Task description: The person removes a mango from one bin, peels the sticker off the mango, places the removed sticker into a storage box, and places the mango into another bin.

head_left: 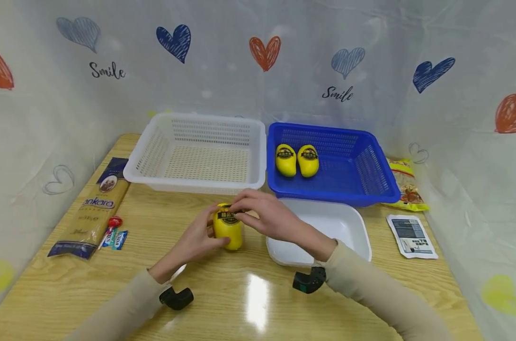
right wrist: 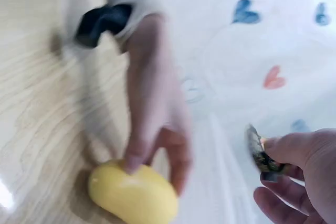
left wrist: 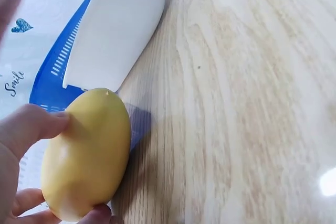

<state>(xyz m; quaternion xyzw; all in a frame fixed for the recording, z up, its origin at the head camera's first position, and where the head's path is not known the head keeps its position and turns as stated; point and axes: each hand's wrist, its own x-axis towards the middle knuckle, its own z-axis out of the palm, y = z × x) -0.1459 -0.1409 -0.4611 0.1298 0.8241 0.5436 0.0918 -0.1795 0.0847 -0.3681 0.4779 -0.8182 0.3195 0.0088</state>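
Observation:
My left hand (head_left: 198,239) holds a yellow mango (head_left: 229,235) near the middle of the wooden table, thumb on one side and fingers on the other. The mango's smooth side (left wrist: 86,150) faces the left wrist camera. A small dark label (right wrist: 257,153) is pinched between thumb and fingers of my right hand (right wrist: 315,171). In the head view my right hand (head_left: 270,215) is at the mango's upper end, where black lettering shows. Two more mangoes (head_left: 286,166) with black labels lie in the blue basket (head_left: 339,195).
A white basket (head_left: 194,184) stands left of the blue one. The white tray (head_left: 322,227) sits before the blue basket. At left lie a pasta packet (head_left: 93,208), a red lollipop (head_left: 115,221) and small sweets (head_left: 120,240); at right, a snack bag (head_left: 407,184) and a white packet (head_left: 411,236).

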